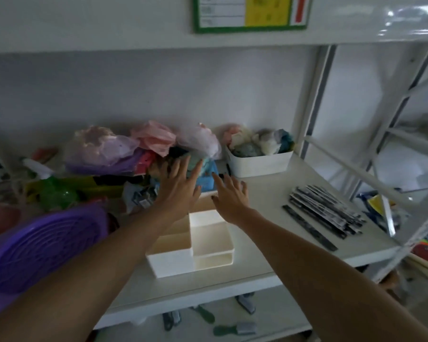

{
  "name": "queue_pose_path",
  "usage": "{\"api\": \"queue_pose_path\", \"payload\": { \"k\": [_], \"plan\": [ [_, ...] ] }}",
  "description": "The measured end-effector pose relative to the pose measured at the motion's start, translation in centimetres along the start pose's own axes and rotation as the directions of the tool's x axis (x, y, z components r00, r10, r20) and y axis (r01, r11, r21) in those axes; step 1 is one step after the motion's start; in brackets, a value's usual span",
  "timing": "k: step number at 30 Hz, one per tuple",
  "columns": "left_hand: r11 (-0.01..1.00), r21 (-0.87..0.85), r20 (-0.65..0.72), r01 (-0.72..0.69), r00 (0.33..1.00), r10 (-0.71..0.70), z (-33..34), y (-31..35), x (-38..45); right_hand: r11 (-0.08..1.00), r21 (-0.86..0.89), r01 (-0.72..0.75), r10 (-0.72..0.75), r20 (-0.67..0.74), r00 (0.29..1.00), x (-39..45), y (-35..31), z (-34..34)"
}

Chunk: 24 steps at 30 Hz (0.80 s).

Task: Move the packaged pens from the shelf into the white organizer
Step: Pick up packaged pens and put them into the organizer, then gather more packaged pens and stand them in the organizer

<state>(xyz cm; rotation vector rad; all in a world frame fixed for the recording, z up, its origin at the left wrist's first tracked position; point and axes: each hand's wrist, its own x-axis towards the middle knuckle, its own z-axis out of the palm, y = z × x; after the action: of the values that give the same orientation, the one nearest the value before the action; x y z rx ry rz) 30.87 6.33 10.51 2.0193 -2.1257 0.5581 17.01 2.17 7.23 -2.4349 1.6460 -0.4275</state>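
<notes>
The white organizer (181, 253), a stepped box with several compartments, stands in the middle of the white shelf (269, 245). A pile of packaged pens (324, 211) in dark wrappers lies to its right, near the shelf's right edge. My left hand (177, 183) reaches over the organizer's far end with fingers spread and holds nothing. My right hand (231, 196) hovers beside it, just past the organizer's back right corner, also spread and empty. Both hands are well left of the pens.
A white bin (259, 161) of cloth-like bundles sits at the back right. Plastic bags (124, 149) and packets crowd the back left. A purple basket (40, 245) lies at the front left. A white upright post (314, 102) and slanted braces frame the right side.
</notes>
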Motion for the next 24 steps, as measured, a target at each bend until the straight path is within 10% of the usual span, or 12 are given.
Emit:
{"api": "queue_pose_path", "payload": {
  "k": [7,13,19,24],
  "plan": [
    [0.965,-0.212,0.338,0.152,0.938,-0.074,2.0,13.4,3.8,0.976,-0.078,-0.205,0.215,0.146,0.966,-1.8,14.2,-3.1],
    [0.818,-0.375,0.708,0.436,0.704,-0.051,5.5,25.7,6.2,0.992,-0.074,-0.099,0.114,0.235,0.965,-2.6,26.8,-4.7],
    [0.661,-0.381,0.638,0.646,0.701,-0.317,7.8,35.3,5.6,0.991,-0.031,-0.129,0.132,0.263,0.956,-4.0,33.1,-2.4],
    [0.218,-0.589,0.656,0.778,0.618,-0.434,8.3,37.1,8.6,0.992,0.020,-0.124,0.116,0.229,0.967,-2.6,33.5,-1.7]
  ]
}}
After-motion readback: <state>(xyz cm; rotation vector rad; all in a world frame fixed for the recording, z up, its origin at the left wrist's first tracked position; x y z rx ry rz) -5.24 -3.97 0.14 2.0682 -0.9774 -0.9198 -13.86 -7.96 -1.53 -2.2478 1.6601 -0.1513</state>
